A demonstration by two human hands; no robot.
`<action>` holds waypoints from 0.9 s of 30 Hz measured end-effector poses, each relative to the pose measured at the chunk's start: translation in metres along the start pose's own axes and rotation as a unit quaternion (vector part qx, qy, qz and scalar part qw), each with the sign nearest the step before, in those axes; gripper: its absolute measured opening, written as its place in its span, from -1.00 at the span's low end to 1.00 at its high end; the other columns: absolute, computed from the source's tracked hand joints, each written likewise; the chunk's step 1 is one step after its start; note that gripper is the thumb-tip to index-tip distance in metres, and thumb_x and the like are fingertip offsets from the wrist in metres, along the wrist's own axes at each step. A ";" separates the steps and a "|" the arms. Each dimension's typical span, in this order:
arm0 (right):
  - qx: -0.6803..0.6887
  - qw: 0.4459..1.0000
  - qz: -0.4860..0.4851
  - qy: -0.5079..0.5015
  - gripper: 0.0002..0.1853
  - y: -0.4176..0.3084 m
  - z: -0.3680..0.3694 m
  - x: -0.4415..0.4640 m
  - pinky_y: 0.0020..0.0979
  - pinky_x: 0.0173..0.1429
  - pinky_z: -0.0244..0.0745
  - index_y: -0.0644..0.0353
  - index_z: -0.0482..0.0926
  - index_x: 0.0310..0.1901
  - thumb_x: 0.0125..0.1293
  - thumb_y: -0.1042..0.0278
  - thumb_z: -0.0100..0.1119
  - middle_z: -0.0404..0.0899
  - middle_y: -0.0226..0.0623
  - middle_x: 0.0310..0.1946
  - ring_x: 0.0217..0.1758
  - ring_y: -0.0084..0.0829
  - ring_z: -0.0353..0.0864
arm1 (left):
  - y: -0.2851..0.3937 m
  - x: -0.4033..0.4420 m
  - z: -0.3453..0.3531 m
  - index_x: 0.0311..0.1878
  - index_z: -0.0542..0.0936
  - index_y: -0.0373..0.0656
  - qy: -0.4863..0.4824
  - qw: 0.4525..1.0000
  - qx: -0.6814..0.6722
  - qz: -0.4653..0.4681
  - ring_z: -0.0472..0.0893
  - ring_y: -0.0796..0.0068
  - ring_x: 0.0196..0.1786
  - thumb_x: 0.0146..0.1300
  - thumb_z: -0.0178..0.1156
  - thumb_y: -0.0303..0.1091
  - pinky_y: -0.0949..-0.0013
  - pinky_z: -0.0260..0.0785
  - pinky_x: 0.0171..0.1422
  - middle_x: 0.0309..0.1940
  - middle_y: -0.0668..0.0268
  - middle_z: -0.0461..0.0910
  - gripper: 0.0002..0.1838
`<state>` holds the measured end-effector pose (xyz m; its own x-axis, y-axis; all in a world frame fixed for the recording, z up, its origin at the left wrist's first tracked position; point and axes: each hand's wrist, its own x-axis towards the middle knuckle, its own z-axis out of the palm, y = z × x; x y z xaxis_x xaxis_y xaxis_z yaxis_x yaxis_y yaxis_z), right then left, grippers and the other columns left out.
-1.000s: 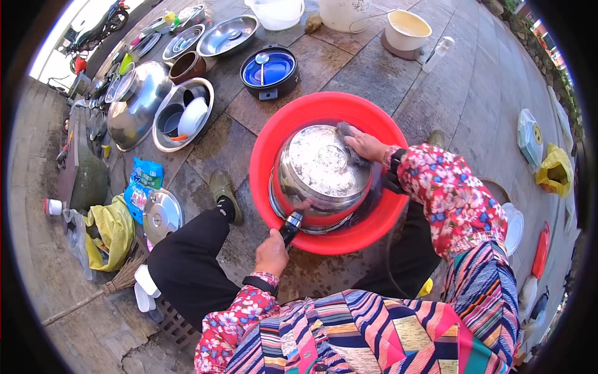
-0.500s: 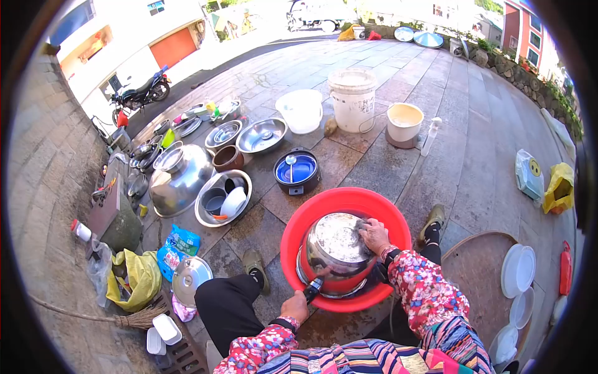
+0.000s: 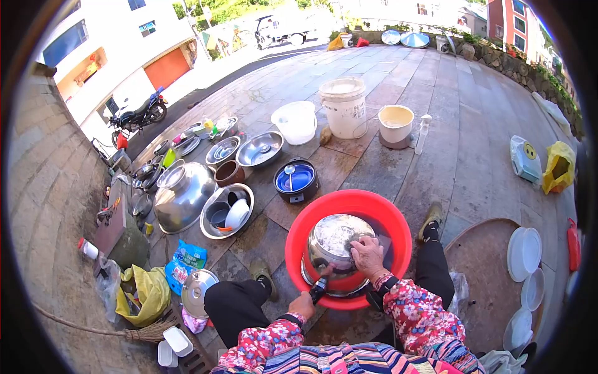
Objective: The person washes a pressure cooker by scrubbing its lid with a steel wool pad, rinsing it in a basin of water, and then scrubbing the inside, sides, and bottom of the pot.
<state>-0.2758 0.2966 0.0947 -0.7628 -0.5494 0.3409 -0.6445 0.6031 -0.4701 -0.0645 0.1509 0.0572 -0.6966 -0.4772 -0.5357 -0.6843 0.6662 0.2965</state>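
A red plastic basin (image 3: 398, 215) stands on the paving between my feet. Inside it, a steel pot (image 3: 336, 232) is turned bottom up and tilted, its scuffed base facing me. My left hand (image 3: 303, 305) is closed round the pot's black handle (image 3: 318, 288) at the basin's near left rim. On the right part of the pot's base lies my right hand (image 3: 369, 255), its fingers bent and pressed together. Whatever may be under those fingers is hidden.
Ahead are a blue-lined cooker (image 3: 296, 179), a steel bowl of dishes (image 3: 205, 221), a white bucket (image 3: 344, 112) and a beige pail (image 3: 395, 121). A yellow bag (image 3: 149, 293) and a broom (image 3: 149, 330) lie left. Right is a round brown board (image 3: 473, 265) with white lids (image 3: 524, 252).
My right hand has slid down over the pot's base towards me. My left hand keeps its hold on the handle. The whole view has shifted slightly.
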 end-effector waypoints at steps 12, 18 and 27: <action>0.234 0.967 0.032 -0.096 -0.85 0.132 0.085 0.105 -0.23 -0.05 0.49 0.11 0.70 -0.36 0.06 0.27 0.27 0.57 -0.16 -0.33 -0.15 -0.17 0.59 | 0.016 -0.001 -0.008 -0.06 0.35 -0.35 -0.006 0.998 0.023 -0.058 0.62 -0.14 -0.13 0.02 0.20 -0.40 0.01 0.44 -0.04 -0.28 -0.15 0.61 -0.58; 0.187 0.974 -0.036 -0.123 -0.88 0.061 0.006 0.042 -0.31 -0.01 0.46 0.12 0.69 -0.32 0.10 0.35 0.28 0.53 -0.28 -0.35 -0.13 -0.25 0.57 | 0.017 0.007 -0.011 -0.06 0.34 -0.33 -0.041 0.996 0.039 -0.069 0.61 -0.16 -0.10 0.02 0.19 -0.46 -0.01 0.42 0.02 -0.26 -0.17 0.60 -0.60; 0.248 0.960 0.035 -0.127 -0.84 0.142 0.072 0.102 -0.27 -0.05 0.48 0.15 0.71 -0.35 0.06 0.30 0.29 0.59 -0.16 -0.33 -0.17 -0.17 0.60 | 0.018 0.011 -0.008 -0.06 0.31 -0.29 -0.037 0.993 0.067 -0.088 0.62 -0.15 -0.13 0.03 0.20 -0.47 -0.02 0.43 0.00 -0.27 -0.14 0.61 -0.60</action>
<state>-0.4416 0.2846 0.0039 -0.7257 -0.6785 0.1140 -0.4387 0.3287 -0.8364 -0.0865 0.1531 0.0636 -0.5478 -0.5529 -0.6278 -0.7556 0.6492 0.0875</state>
